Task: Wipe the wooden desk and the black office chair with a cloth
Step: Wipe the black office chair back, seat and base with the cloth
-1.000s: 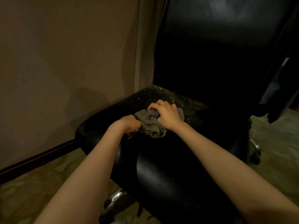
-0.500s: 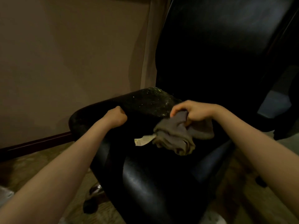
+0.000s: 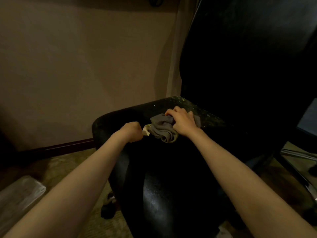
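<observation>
Far left, low on the floor, there's one pale, blurry flat thing (image 3: pixel 20 193) lying on the patterned carpet (image 3: pixel 65 162), can't tell what it is. One plain beige wall (image 3: pixel 68 66) behind, with a dark baseboard (image 3: pixel 68 146) along the bottom.

Then two bare forearms come in from the bottom, one on each side. The left hand (image 3: pixel 131 132) is curled into a fist on the seat's left part; it's right against the small pale tag (image 3: pixel 146 131) sticking out of the cloth, but I honestly can't tell if it's pinching the tag or just resting next to it. If there's any writing on that tag it's way too blurry to read.

One cloth (image 3: pixel 163 129), greyish, bunched up in folds, sitting on the seat of the black office chair (image 3: pixel 171 194) toward the back. The right hand (image 3: pixel 182 121) is closed down over the cloth's right side, fingers wrapped around the fabric and pressing it onto the seat.

One chair, shiny black, its seat's back edge speckled with light flecks. One caster (image 3: pixel 107 210) shows under the left edge. The tall backrest fills the upper right, really dark. No brand or logo I can make out anywhere. Far right there's a bit of chrome (image 3: pixel 298 154) that's too dim to identify
</observation>
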Demonstrator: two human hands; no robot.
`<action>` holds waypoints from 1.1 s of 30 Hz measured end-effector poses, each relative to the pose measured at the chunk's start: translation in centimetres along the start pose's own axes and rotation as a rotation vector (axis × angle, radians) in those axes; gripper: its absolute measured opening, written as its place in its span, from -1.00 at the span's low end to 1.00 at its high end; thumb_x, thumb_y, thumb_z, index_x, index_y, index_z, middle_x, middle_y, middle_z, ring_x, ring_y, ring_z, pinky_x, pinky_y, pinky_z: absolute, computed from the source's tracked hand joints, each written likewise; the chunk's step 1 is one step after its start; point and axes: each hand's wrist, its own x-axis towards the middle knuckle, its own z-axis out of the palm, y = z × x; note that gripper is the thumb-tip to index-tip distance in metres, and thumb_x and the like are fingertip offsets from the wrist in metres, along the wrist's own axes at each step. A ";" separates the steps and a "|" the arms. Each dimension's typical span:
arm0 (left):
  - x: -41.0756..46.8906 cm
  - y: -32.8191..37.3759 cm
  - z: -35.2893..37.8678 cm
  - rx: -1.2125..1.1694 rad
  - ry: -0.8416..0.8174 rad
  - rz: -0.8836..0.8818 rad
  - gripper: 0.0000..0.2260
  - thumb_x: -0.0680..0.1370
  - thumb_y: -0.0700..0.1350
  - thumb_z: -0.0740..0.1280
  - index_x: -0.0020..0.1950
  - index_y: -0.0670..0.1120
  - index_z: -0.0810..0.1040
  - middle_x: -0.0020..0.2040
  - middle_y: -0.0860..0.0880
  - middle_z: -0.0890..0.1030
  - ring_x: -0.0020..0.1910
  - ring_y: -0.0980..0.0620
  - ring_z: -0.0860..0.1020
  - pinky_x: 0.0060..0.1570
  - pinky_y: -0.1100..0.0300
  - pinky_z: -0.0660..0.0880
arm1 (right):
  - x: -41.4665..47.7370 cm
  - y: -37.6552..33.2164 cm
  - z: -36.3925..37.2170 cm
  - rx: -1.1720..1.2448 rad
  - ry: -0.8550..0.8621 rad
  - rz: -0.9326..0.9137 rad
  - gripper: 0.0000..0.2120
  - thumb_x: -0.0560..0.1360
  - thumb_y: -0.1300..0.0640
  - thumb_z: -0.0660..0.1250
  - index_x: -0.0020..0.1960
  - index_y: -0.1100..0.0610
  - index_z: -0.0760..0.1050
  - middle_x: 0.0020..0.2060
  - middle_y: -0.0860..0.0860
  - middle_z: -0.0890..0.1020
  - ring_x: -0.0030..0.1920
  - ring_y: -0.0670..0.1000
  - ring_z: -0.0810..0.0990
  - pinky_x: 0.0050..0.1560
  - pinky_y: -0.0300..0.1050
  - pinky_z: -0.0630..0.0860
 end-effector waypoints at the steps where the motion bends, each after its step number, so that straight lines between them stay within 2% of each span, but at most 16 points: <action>1: 0.0 -0.1 0.1 0.021 0.017 0.001 -0.78 0.56 -0.22 0.23 0.19 -0.21 0.46 0.11 -0.16 0.51 0.07 -0.11 0.50 0.03 0.11 0.45 | 0.0 -0.2 -0.2 0.001 0.042 0.020 -0.63 0.50 0.22 0.26 0.24 -0.10 0.38 0.18 0.02 0.38 0.27 0.10 0.34 0.25 0.13 0.23; 3: 0.1 -0.2 0.4 0.059 0.050 0.012 -0.78 0.55 -0.23 0.24 0.18 -0.19 0.46 0.17 -0.17 0.50 0.14 -0.13 0.48 0.12 0.08 0.44 | -0.4 0.0 -1.6 0.047 0.120 0.059 -0.57 0.46 0.32 0.23 0.23 -0.08 0.39 0.19 0.02 0.38 0.28 0.09 0.34 0.26 0.11 0.24; 5: 0.4 -0.2 0.7 0.099 0.065 0.019 -0.84 0.54 -0.22 0.25 0.11 -0.17 0.45 0.14 -0.18 0.50 0.07 -0.13 0.49 0.04 0.07 0.45 | -1.2 1.0 -3.7 0.113 0.165 0.043 -0.59 0.43 0.36 0.21 0.15 -0.06 0.42 0.14 0.02 0.40 0.24 0.08 0.38 0.23 0.06 0.29; 7: 0.5 0.2 1.1 0.127 0.071 0.029 -0.86 0.54 -0.21 0.25 0.09 -0.17 0.46 0.10 -0.17 0.52 0.02 -0.13 0.50 -0.04 0.07 0.45 | -2.4 2.2 -5.9 0.243 0.134 -0.025 -0.63 0.42 0.39 0.21 0.04 -0.04 0.43 0.06 0.03 0.44 0.18 0.10 0.44 0.21 0.03 0.37; 9: 0.4 0.7 1.1 0.158 0.083 0.034 -0.82 0.55 -0.19 0.24 0.14 -0.19 0.48 0.09 -0.17 0.53 0.05 -0.15 0.51 -0.04 0.06 0.45 | -4.4 2.6 -7.9 0.427 0.005 -0.068 -0.66 0.43 0.43 0.25 0.04 0.03 0.46 0.05 0.09 0.52 0.15 0.11 0.50 0.15 -0.04 0.43; 11: 0.2 1.0 1.1 0.177 0.054 0.032 -0.79 0.55 -0.16 0.25 0.16 -0.18 0.50 0.10 -0.16 0.54 0.07 -0.15 0.52 0.00 0.05 0.45 | -6.7 2.1 -9.2 0.484 -0.200 -0.105 -0.63 0.42 0.44 0.28 0.08 0.06 0.47 0.07 0.12 0.56 0.12 0.07 0.53 0.10 -0.07 0.48; 14: 0.2 1.3 0.8 0.182 -0.039 0.025 -0.73 0.55 -0.10 0.25 0.22 -0.16 0.46 0.14 -0.15 0.52 0.07 -0.11 0.50 0.10 0.04 0.45 | -9.8 0.4 -8.9 0.310 -0.502 -0.242 -0.59 0.36 0.41 0.35 0.03 -0.03 0.49 0.00 -0.01 0.59 0.03 -0.05 0.55 0.06 -0.13 0.50; 16: 0.2 1.5 0.7 0.193 -0.072 0.013 -0.62 0.54 -0.09 0.27 0.33 -0.15 0.37 0.23 -0.16 0.47 0.15 -0.14 0.48 0.14 0.02 0.43 | -11.0 -0.8 -7.1 0.204 -0.608 -0.285 -0.69 0.39 0.33 0.36 -0.03 -0.05 0.50 -0.08 -0.09 0.59 -0.05 -0.10 0.55 -0.01 -0.17 0.50; 18: 0.2 1.6 0.6 0.213 -0.090 0.006 -0.56 0.53 -0.09 0.30 0.37 -0.14 0.30 0.29 -0.15 0.43 0.22 -0.16 0.44 0.18 0.01 0.42 | -10.7 -1.4 -5.6 0.186 -0.557 -0.245 -0.77 0.45 0.28 0.30 -0.04 -0.04 0.49 -0.12 -0.11 0.56 -0.05 -0.08 0.53 -0.05 -0.15 0.48; 20: 0.1 1.5 0.5 0.202 -0.112 0.017 -0.59 0.53 -0.09 0.32 0.34 -0.12 0.34 0.27 -0.12 0.43 0.23 -0.14 0.43 0.18 0.03 0.40 | -9.2 -1.0 -4.6 0.151 -0.398 -0.157 -0.76 0.45 0.26 0.27 0.03 -0.03 0.48 -0.02 -0.06 0.55 0.05 0.00 0.51 -0.01 -0.08 0.47; 24: 0.2 0.7 0.9 0.181 -0.084 0.046 -0.74 0.52 -0.09 0.34 0.17 -0.10 0.44 0.17 -0.11 0.49 0.08 -0.07 0.47 0.07 0.09 0.42 | -5.5 -0.4 -1.9 -0.032 -0.087 -0.022 -0.73 0.48 0.03 0.31 0.17 -0.07 0.40 0.11 0.03 0.45 0.17 0.08 0.45 0.15 0.04 0.35; 28: 0.6 0.2 1.4 0.194 -0.021 0.048 -0.71 0.51 -0.02 0.30 0.17 -0.12 0.46 0.12 -0.10 0.51 0.11 -0.12 0.50 0.12 0.04 0.47 | -4.2 -1.5 -0.7 -0.077 0.121 0.106 -0.60 0.46 0.19 0.30 0.25 -0.07 0.36 0.17 0.03 0.40 0.24 0.11 0.39 0.21 0.05 0.27; 31: 0.9 0.5 1.3 0.249 -0.038 0.034 -0.65 0.50 0.00 0.34 0.22 -0.13 0.45 0.02 -0.07 0.48 0.10 -0.12 0.50 0.14 0.00 0.47 | -4.8 -0.7 -3.3 0.078 0.189 0.164 -0.62 0.44 0.28 0.27 0.19 -0.03 0.43 0.16 0.04 0.44 0.20 0.08 0.43 0.21 0.00 0.34; 33: 1.1 0.8 0.9 0.286 -0.073 0.021 -0.62 0.49 0.00 0.36 0.23 -0.15 0.45 0.02 -0.08 0.48 0.12 -0.13 0.50 0.16 -0.02 0.47 | -6.1 0.2 -6.0 0.238 0.196 0.132 -0.68 0.40 0.32 0.31 0.08 0.02 0.50 0.08 0.05 0.53 0.09 0.04 0.50 0.07 -0.11 0.44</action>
